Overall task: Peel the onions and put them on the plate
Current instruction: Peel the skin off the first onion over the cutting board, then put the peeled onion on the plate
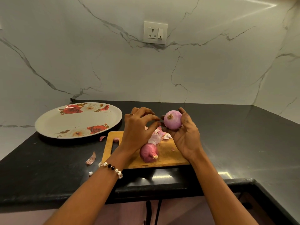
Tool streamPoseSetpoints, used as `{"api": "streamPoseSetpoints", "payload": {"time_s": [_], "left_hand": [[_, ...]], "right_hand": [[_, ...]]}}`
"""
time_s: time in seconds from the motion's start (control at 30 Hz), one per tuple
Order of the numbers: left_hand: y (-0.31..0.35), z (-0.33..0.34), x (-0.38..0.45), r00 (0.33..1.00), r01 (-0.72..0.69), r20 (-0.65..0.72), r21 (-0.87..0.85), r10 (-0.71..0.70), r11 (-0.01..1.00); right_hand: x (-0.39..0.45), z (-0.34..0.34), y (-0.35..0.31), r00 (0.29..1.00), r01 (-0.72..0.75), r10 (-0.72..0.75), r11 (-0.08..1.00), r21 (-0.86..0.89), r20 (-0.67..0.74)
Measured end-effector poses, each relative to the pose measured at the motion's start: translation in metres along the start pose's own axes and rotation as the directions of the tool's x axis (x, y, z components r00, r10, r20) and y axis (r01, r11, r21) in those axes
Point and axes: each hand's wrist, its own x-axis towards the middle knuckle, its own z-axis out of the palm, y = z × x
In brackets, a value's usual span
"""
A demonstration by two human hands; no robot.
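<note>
My right hand (186, 135) holds a peeled pale-purple onion (172, 119) above the far edge of the wooden cutting board (165, 157), root end facing me. My left hand (139, 127) hovers just left of it with curled fingers, thumb and fingertips pinched close together near the onion; whether a scrap of skin is between them I cannot tell. An unpeeled dark-red onion (148, 152) lies on the board under my left wrist. A white plate (48, 122) with a rose pattern sits to the left on the counter, nothing on it.
Loose onion skins (156, 137) are piled on the board's far side, and more scraps (91, 159) lie on the black counter (235, 143) left of it. A marble wall with a socket (155, 32) stands behind. The counter's front edge is close to me.
</note>
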Motion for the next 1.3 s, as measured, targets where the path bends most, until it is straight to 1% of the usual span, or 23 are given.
{"api": "streamPoseSetpoints", "payload": {"time_s": [0.17,0.37,0.5,0.63,0.7,0.8,0.83,0.87,0.9,0.97,1.03,1.07,1.13,1.17,1.23,1.3], "left_hand": [[0.002,-0.006,0.001,0.994,0.096,-0.047,0.025,-0.094,0.995],[0.004,-0.007,0.002,0.994,0.098,-0.058,0.055,-0.095,0.994],[0.006,-0.008,0.002,0.988,0.134,-0.085,0.047,-0.13,0.99],[0.002,-0.008,0.003,0.991,0.132,-0.033,0.071,-0.13,0.989],[0.001,-0.008,0.003,0.994,0.107,-0.015,0.037,-0.107,0.994],[0.006,-0.011,0.002,0.992,0.08,-0.096,0.035,-0.076,0.996],[0.005,-0.01,0.002,0.987,0.103,-0.128,0.04,-0.097,0.994],[0.005,-0.011,0.001,0.983,0.137,-0.132,0.031,-0.132,0.99],[0.005,-0.011,0.001,0.98,0.165,-0.117,0.027,-0.16,0.986],[0.003,-0.011,0.0,0.982,0.17,-0.092,0.055,-0.164,0.984],[0.003,-0.014,0.0,0.978,0.206,-0.052,0.081,-0.202,0.975],[0.003,-0.019,0.002,0.97,0.235,-0.073,0.081,-0.23,0.969],[0.007,-0.036,0.01,0.938,0.327,-0.134,0.034,-0.32,0.944],[0.007,-0.046,0.014,0.912,0.386,-0.147,-0.001,-0.382,0.922],[-0.002,-0.069,0.021,0.859,0.493,-0.119,-0.068,-0.497,0.868],[-0.018,-0.092,0.02,0.818,0.559,-0.091,-0.106,-0.568,0.822]], "right_hand": [[0.002,0.0,0.003,1.0,0.021,-0.021,0.997,-0.068,-0.004],[0.002,0.0,0.004,0.999,0.037,-0.038,0.989,-0.141,0.0],[0.001,-0.001,0.004,0.999,0.039,-0.037,0.983,-0.178,0.013],[0.001,-0.003,0.005,0.998,0.057,-0.058,0.972,-0.228,0.006],[0.001,-0.003,0.004,0.996,0.081,-0.084,0.968,-0.238,-0.004],[0.001,-0.005,0.003,0.995,0.087,-0.094,0.966,-0.244,-0.016],[0.002,-0.006,0.004,0.995,0.082,-0.092,0.961,-0.263,-0.026],[0.002,-0.007,0.004,0.995,0.076,-0.09,0.954,-0.29,-0.035],[0.001,-0.007,0.005,0.995,0.072,-0.09,0.941,-0.331,-0.039],[-0.001,-0.007,0.006,0.993,0.088,-0.112,0.898,-0.431,-0.032],[-0.004,-0.006,0.007,0.985,0.136,-0.173,0.819,-0.558,-0.015],[-0.004,-0.006,0.008,0.977,0.163,-0.215,0.763,-0.626,-0.008],[-0.004,-0.002,0.009,0.958,0.195,-0.287,0.672,-0.714,-0.008],[-0.002,0.004,0.008,0.951,0.204,-0.31,0.657,-0.726,-0.013],[0.004,0.027,0.007,0.943,0.221,-0.334,0.644,-0.732,-0.009],[0.012,0.058,0.003,0.942,0.256,-0.328,0.582,-0.772,0.065]]}}
